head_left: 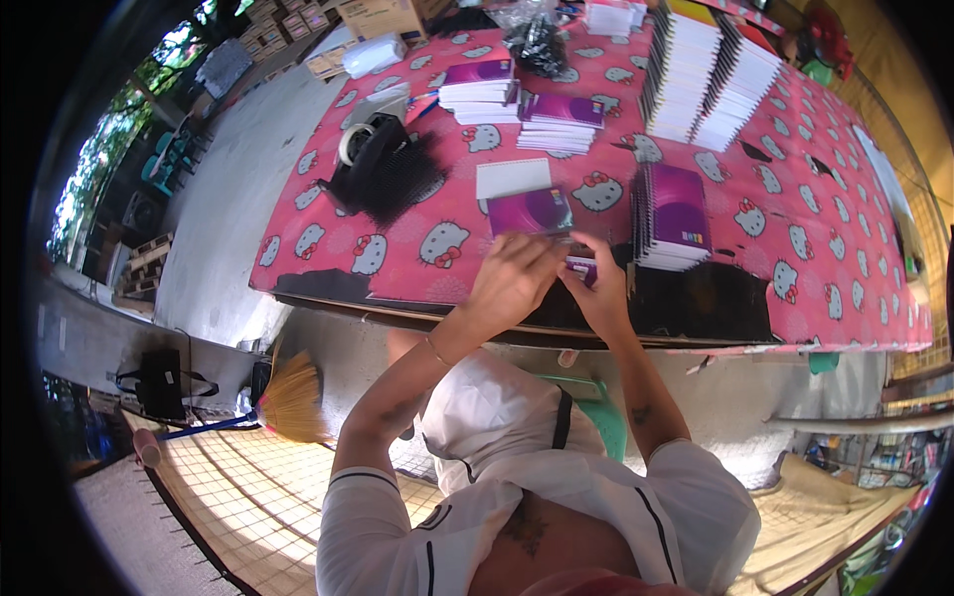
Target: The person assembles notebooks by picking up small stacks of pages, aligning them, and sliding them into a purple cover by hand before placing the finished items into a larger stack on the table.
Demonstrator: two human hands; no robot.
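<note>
At the near edge of the table, a purple-covered notebook (529, 211) lies in front of me, with a shine like clear plastic at its right end. My left hand (519, 270) is closed over its near edge, fingers bent together. On the right, my right hand (599, 283) pinches the near right corner between thumb and forefinger, where a bit of purple cover shows. The fingertips of both hands almost meet. Just beyond is a white sheet or pad (513, 177). Close by my right hand stands a stack of purple spiral notebooks (673, 217).
A black tape dispenser (373, 159) stands at the left. Farther back are two smaller notebook stacks (479, 91) (559, 124), tall spiral-notebook stacks (684, 74) and crumpled black plastic (537, 45). The pink patterned tablecloth (437, 288) is torn along the front. A broom (291, 402) lies below left.
</note>
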